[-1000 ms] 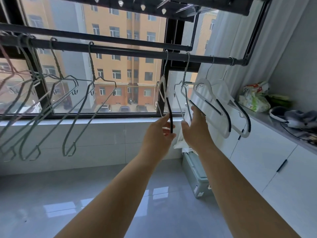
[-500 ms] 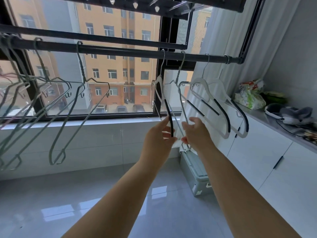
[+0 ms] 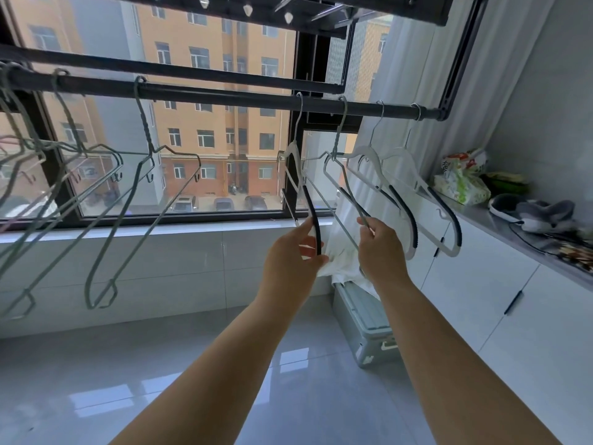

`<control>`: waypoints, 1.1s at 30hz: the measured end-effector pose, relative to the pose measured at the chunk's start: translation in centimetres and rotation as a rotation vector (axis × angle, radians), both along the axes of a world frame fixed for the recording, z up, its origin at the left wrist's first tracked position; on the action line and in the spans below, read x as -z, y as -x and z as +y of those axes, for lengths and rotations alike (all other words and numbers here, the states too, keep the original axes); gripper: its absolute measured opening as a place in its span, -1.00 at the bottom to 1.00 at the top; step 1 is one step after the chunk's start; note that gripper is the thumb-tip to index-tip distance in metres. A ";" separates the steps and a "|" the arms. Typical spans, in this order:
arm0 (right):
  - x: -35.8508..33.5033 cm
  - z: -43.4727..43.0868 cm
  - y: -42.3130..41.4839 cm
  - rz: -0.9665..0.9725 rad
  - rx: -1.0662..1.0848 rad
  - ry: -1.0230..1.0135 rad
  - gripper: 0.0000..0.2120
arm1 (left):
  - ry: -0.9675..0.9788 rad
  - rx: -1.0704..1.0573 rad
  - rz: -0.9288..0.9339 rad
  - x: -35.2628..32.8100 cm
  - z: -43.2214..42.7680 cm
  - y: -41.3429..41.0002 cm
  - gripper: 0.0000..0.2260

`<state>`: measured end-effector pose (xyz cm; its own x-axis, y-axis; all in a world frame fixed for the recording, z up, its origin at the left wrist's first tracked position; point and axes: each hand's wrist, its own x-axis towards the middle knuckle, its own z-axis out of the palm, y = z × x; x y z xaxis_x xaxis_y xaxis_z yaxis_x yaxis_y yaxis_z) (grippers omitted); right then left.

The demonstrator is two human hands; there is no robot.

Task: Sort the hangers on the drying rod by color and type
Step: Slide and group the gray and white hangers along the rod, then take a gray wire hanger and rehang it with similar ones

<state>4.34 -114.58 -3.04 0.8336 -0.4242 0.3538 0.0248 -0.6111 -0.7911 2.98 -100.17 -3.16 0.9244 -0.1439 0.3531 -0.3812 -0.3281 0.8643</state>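
Note:
A dark drying rod (image 3: pixel 224 97) runs across the window. Several grey wire hangers (image 3: pixel 128 200) hang on its left part. On the right hang a white plastic hanger with black grips (image 3: pixel 293 155), a grey wire hanger (image 3: pixel 333 175), and two more white plastic hangers (image 3: pixel 404 175). My left hand (image 3: pixel 295 255) grips the black-padded lower end of the first white hanger. My right hand (image 3: pixel 380 248) pinches the lower wire of the grey wire hanger beside it.
A white cabinet counter (image 3: pixel 500 229) along the right wall carries bags (image 3: pixel 462 184), shoes and cables. A grey storage box (image 3: pixel 365 322) stands on the glossy floor under the hangers, with white cloth (image 3: pixel 343 252) above it. A second rail (image 3: pixel 167 70) runs behind the rod.
The camera view has shifted right and up. My right hand has moved from the white hangers onto the grey wire hanger. My left hand keeps its hold on the white hanger.

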 end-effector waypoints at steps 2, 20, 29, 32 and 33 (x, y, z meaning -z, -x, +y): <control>0.0 -0.1 0.1 -0.002 -0.004 0.009 -0.66 | -0.002 -0.007 -0.006 0.0 0.0 0.0 -0.42; -2.2 12.6 2.4 -0.311 -0.219 0.311 -0.74 | -0.166 -0.534 -0.296 -4.3 16.6 1.2 -0.58; 1.4 26.0 0.3 0.160 -0.800 -0.008 -0.59 | -0.156 -0.372 0.098 -2.0 21.9 -0.3 -0.83; 2.4 27.2 0.0 0.071 -0.795 -0.109 -0.68 | 0.096 -0.232 0.179 -1.5 22.5 -0.9 -0.78; 2.6 27.1 0.0 0.050 -0.810 -0.146 -0.70 | 0.148 -0.213 0.195 -1.4 22.5 -1.1 -0.79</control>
<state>4.34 -87.52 -5.64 0.9142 0.2766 0.2961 0.3765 -0.3096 -0.8732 4.05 -77.66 -1.74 0.9805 0.0994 0.1694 -0.1405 -0.2481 0.9585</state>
